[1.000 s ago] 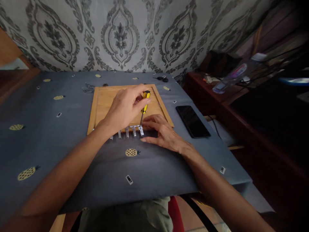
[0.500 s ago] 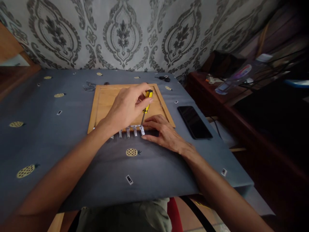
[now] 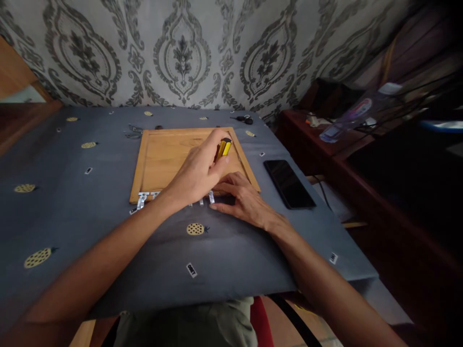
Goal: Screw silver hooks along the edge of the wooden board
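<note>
A wooden panel (image 3: 170,154) lies on the blue-grey tablecloth (image 3: 108,226). Along its near edge sits a row of small metal brackets (image 3: 144,196). My left hand (image 3: 197,176) is closed round a yellow-and-black screwdriver (image 3: 223,147), its shaft hidden behind my fingers and pointing down at the brackets near the panel's right end. My right hand (image 3: 242,200) lies flat with fingers stretched out, pressing on the panel's near right edge beside the last bracket (image 3: 211,196).
A black phone (image 3: 288,183) lies right of the panel. Keys (image 3: 243,118) and small metal parts (image 3: 133,131) sit at the far side of the table. A dark wooden sideboard (image 3: 361,159) with a plastic bottle (image 3: 352,118) stands to the right. A patterned wall is behind.
My left hand has dropped lower and rolled over the screwdriver, covering the shaft and several brackets. More brackets now show at the panel's left corner. The right hand has stayed in place.
</note>
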{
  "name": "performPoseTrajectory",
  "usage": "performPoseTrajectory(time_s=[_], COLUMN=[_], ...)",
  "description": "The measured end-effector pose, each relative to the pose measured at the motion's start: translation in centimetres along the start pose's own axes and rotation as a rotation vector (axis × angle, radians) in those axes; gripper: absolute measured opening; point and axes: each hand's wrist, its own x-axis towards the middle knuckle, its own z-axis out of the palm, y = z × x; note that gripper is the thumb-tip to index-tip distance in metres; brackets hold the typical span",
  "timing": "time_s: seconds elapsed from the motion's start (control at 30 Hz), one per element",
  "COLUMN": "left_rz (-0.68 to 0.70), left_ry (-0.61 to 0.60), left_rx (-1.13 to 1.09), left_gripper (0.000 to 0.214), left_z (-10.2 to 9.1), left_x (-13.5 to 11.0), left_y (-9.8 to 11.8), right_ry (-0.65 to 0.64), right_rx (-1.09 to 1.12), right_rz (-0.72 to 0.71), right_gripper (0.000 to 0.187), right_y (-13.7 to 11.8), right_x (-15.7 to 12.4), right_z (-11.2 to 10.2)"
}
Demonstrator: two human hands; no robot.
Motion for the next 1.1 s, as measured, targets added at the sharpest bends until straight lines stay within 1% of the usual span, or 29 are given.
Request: performPoseTrajectory(time_s=[0.1,0.23,0.27,0.33,0.43,0.53,0.67,0.77,0.87,0.97,1.0,1.1], left_rz=[-0.041,-0.134,-0.146,-0.153,-0.148,-0.153,-0.163,-0.204,-0.284,-0.269,-0.258,-0.263], left_ry=[0.015,0.108,0.126,0.145,0.14,0.113,0.006,-0.076,-0.092,-0.008,0.035,0.177], left_rx=[-0.055,-0.152,-0.172,-0.192,-0.167,-0.118,-0.138,-0.254,-0.451,-0.571,-0.596,-0.684], left_gripper=[0.016,0.006,0.008,0.021,0.04,0.051,0.063,0.065,0.057,0.057,0.053,0.028], left_z=[1.2,2.5,2.8,3.2,3.8,4.2,3.7,2.7,2.1,2.1,2.1,2.3], left_x=[0.1,0.4,0.5,0.8,1.4,2.1,3.0,3.2,3.0,2.6,2.6,2.5], left_y=[-0.3,-0.7,-0.7,-0.7,-0.7,-0.7,-0.9,-0.9,-0.6,-0.1,0.1,0.7], right_ry=[-0.004,0.006,0.008,0.009,0.0,0.001,0.002,0.002,-0.003,-0.003,-0.004,-0.004], right_rx=[-0.013,-0.012,-0.011,-0.007,-0.007,-0.016,-0.022,-0.024,-0.025,-0.025,-0.023,-0.02], right_rz=[0.0,0.001,-0.002,-0.01,-0.012,-0.013,-0.005,-0.002,-0.004,0.001,0.001,-0.003], right_gripper=[0.047,0.049,0.051,0.053,0.053,0.053,0.052,0.052,0.052,0.052,0.052,0.05], right_y=[-0.1,-0.1,-0.1,-0.1,0.0,0.0,0.0,0.1,0.1,0.1,0.1,0.0], right_x=[0.1,0.0,0.0,0.0,0.1,0.1,0.1,0.1,0.1,0.1,0.1,0.0], right_z=[0.0,0.0,0.0,0.0,0.0,0.0,0.1,0.1,0.1,0.1,0.0,0.0])
